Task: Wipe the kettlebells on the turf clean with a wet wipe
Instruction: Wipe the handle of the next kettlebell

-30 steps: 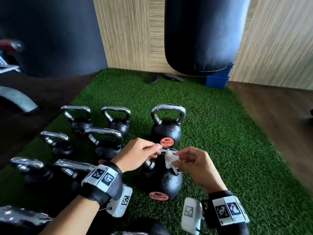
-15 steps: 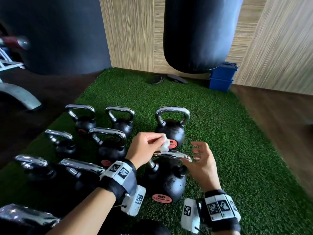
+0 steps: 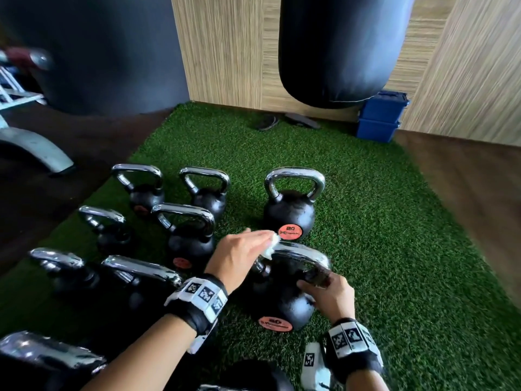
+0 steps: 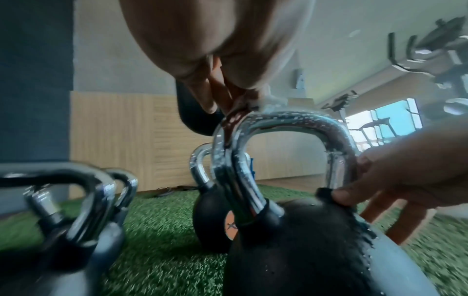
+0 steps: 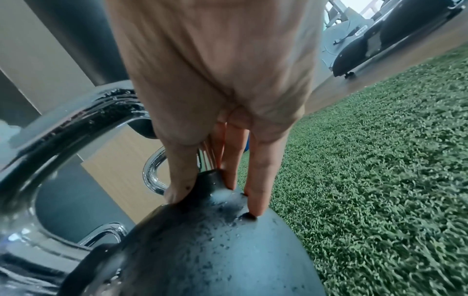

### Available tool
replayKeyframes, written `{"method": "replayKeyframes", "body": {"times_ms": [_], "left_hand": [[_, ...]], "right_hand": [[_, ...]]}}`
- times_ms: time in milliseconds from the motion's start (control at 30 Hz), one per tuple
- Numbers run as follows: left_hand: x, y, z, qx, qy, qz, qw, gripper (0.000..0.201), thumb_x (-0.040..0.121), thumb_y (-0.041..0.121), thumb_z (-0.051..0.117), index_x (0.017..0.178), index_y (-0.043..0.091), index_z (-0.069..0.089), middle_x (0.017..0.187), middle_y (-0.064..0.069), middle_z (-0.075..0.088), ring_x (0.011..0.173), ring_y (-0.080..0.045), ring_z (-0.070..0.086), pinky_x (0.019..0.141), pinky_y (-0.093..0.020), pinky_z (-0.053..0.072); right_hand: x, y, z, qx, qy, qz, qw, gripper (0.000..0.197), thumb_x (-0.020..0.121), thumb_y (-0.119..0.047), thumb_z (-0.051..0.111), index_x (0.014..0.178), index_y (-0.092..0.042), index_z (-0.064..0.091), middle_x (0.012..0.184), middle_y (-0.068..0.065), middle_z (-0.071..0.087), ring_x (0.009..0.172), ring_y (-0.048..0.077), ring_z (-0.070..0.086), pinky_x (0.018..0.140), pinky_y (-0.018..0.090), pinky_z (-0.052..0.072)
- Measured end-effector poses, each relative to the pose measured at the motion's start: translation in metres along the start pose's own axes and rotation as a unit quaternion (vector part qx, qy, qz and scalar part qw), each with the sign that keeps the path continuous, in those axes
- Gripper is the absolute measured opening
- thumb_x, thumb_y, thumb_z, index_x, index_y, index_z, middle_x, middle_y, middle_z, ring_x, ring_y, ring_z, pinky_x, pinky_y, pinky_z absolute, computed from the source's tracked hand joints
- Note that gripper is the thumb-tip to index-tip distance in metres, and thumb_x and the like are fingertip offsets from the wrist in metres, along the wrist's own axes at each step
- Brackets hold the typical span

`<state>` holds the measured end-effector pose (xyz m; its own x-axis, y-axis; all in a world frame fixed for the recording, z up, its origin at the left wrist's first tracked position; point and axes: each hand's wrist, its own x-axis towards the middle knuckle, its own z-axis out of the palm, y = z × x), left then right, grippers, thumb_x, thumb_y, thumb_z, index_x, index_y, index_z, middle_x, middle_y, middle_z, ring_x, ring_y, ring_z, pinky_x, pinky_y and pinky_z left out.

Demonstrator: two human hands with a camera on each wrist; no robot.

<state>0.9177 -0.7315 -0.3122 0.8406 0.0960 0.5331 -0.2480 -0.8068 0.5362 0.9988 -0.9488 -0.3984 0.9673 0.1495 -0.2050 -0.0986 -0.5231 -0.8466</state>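
Nearest the person stands the kettlebell (image 3: 282, 303) being cleaned, upright on the green turf (image 3: 394, 249), its orange weight label facing the wearer. The right hand (image 3: 331, 296) steadies it: in the right wrist view its fingers (image 5: 255, 180) run nearly straight down beside the right leg of the handle, tips pressing on the black shoulder of the bell, clasped round nothing. Just above the bell, the left hand (image 3: 239, 255) pinches a small wad of wet wipe (image 3: 272, 244) between fingertips and thumb and holds it against the left corner of the chrome handle (image 4: 291, 122).

This looks like a heavy cast bell, so it should stay put under rubbing and needs bracing only, not lifting. Droplets bead on the handle and the dark body, so both are probably slippery; a firm hold would be round the handle's legs or flat on the shoulder, as now. The wipe is soft and limp and should be wrapped round the bar rather than dragged by a corner.

To the left of this kettlebell stand several smaller ones with chrome handles, close together. Straight beyond it, just apart, stands another kettlebell (image 3: 290, 215) marked 20. Farther behind that a black punching bag (image 3: 338, 46) hangs over the turf, with two stacked blue boxes (image 3: 380, 117) by the wood-panel wall.
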Motion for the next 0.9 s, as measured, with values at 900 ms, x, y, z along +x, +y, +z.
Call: {"method": "replayKeyframes", "body": {"times_ms": [900], "left_hand": [[-0.048, -0.066, 0.033, -0.053, -0.037, -0.323, 0.944, 0.012, 0.092, 0.018, 0.071, 0.083, 0.012, 0.078, 0.07, -0.004, 0.073, 0.064, -0.011, 0.058, 0.061, -0.026, 0.044]], "right_hand": [[0.002, -0.007, 0.0, 0.005, 0.004, 0.045, 0.999, 0.054, 0.061, -0.035, 0.094, 0.105, -0.016, 0.068, 0.097, 0.006, 0.073, 0.092, 0.027, 0.07, 0.085, 0.044, 0.059]]}}
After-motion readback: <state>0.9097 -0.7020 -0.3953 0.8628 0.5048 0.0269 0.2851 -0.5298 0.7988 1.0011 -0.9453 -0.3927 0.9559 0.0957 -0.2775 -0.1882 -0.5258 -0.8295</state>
